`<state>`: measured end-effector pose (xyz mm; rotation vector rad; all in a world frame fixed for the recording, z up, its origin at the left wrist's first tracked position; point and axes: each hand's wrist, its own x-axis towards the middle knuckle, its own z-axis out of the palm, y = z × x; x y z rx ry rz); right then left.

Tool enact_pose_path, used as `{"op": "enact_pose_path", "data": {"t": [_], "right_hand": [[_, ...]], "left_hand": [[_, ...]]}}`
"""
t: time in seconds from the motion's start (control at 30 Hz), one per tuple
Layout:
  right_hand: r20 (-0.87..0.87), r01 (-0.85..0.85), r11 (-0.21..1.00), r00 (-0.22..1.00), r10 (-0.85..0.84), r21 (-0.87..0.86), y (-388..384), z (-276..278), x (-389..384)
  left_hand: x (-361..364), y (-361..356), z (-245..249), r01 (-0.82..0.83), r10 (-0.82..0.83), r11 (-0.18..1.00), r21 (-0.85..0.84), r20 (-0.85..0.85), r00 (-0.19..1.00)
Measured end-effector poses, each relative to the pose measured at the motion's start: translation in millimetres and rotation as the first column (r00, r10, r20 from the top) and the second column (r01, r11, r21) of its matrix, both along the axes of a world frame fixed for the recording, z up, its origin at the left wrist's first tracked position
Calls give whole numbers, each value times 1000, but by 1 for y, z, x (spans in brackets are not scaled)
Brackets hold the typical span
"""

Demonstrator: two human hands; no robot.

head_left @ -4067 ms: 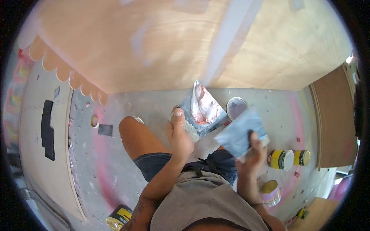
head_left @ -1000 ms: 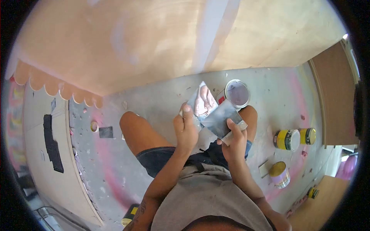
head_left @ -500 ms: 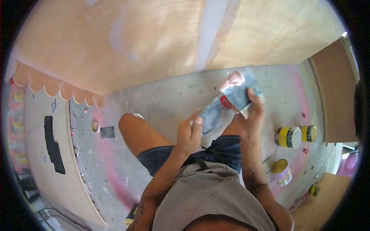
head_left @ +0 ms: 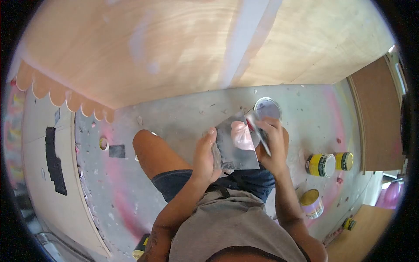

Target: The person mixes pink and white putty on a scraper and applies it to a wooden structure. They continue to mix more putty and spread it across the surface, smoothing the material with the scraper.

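Note:
My left hand (head_left: 205,155) grips a grey, flat putty spreader (head_left: 227,153) by its left edge, thumb on top. A glossy lump of pale pink putty (head_left: 241,136) lies on its face. Closed around a second putty spreader (head_left: 262,142), which shows almost edge-on and blurred, my right hand (head_left: 274,142) is at the right side of the putty. A bit of red shows between the two blades. Both hands are over my lap, above the grey floor. Just beyond my right hand stands an open round tin (head_left: 267,108).
A large wooden panel (head_left: 174,48) with pale filler streaks rises ahead. Paint cans (head_left: 321,165) stand at right, with a lilac-sided can (head_left: 311,203) nearer. To the left are a tape roll (head_left: 104,144), a dark square (head_left: 117,151) and a scalloped wooden edge (head_left: 59,94).
The putty has moved from the right-hand spreader to the face of the left one. The left spreader has turned flatter, and the right hand has shifted lower and slightly left, uncovering the round tin.

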<state>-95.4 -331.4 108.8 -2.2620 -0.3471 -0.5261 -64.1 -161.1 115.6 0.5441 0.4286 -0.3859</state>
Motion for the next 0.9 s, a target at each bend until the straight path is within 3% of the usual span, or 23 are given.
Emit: {"op": "enact_pose_path", "data": {"t": [0.03, 0.1, 0.2, 0.27, 0.3, 0.33, 0.37, 0.4, 0.43, 0.47, 0.53, 0.57, 0.67, 0.7, 0.73, 0.77, 0.8, 0.87, 0.9], "right_hand": [[86, -3, 1000, 996, 3, -1, -2, 5, -2], [162, -321, 884, 946, 281, 339, 2, 4, -13], [296, 42, 993, 952, -74, 114, 30, 1, 5], [-29, -33, 953, 999, 25, -302, -6, -9, 29], [-21, -31, 954, 999, 26, -297, -5, -13, 25], [-170, 180, 916, 978, -125, 358, -2, -17, 17], [-381, 396, 446, 916, -128, 803, -1, -20, 9], [-383, 392, 448, 917, -115, 803, -6, -14, -1], [-258, 249, 68, 906, 335, 966, -16, -2, -14], [-164, 248, -82, 819, 550, 965, -16, 13, -21], [-157, 356, -146, 695, 702, 923, -2, 24, -24], [-211, 406, -143, 707, 675, 902, 3, 15, -16], [-451, 497, -68, 831, 325, 865, -3, -37, 26], [-514, 502, 118, 850, 116, 857, -8, -38, 29], [-511, 499, 117, 852, 116, 859, -1, -38, 22], [-380, 378, -38, 913, -147, 925, 12, -38, 12], [-264, 218, -156, 873, -411, 963, 26, -37, 1], [15, 110, 451, 964, -264, 886, 16, -55, -18], [167, -18, 664, 973, -161, 748, 13, -56, -24]], "left_hand": [[2, 2, -5, -5, 5, 1000, 0, 5, 1000], [-3, 7, -16, 74, -61, 989, -130, 101, 993], [-5, 7, -11, 151, -123, 982, -111, 226, 966], [-5, 13, -14, 129, -107, 988, -81, 234, 966], [-5, 17, -17, 109, -96, 994, -33, 263, 960], [-3, 20, -18, 80, -80, 997, 12, 294, 952], [-1, 22, -16, 65, -66, 998, 13, 298, 952], [-1, 23, -12, 47, -32, 998, -49, 274, 961], [-1, 22, -9, 35, -7, 993, -109, 250, 968], [0, 19, -8, 39, -11, 994, -106, 253, 967], [-3, 9, -8, 11, 11, 995, -99, 216, 976], [-6, 5, -11, 29, -7, 995, -99, 209, 978], [-17, -8, -19, 49, -57, 998, 33, 295, 954], [-22, -9, -15, 26, -46, 997, 67, 316, 948], [-24, -9, -12, -6, -28, 995, 102, 336, 942], [-18, -8, -10, -18, -18, 995, 99, 346, 938], [-15, -5, -7, -13, -5, 998, 59, 300, 954], [-15, 0, -7, -16, 9, 1000, 27, 250, 968], [-13, 1, -10, -23, 15, 999, 31, 229, 973]]}}
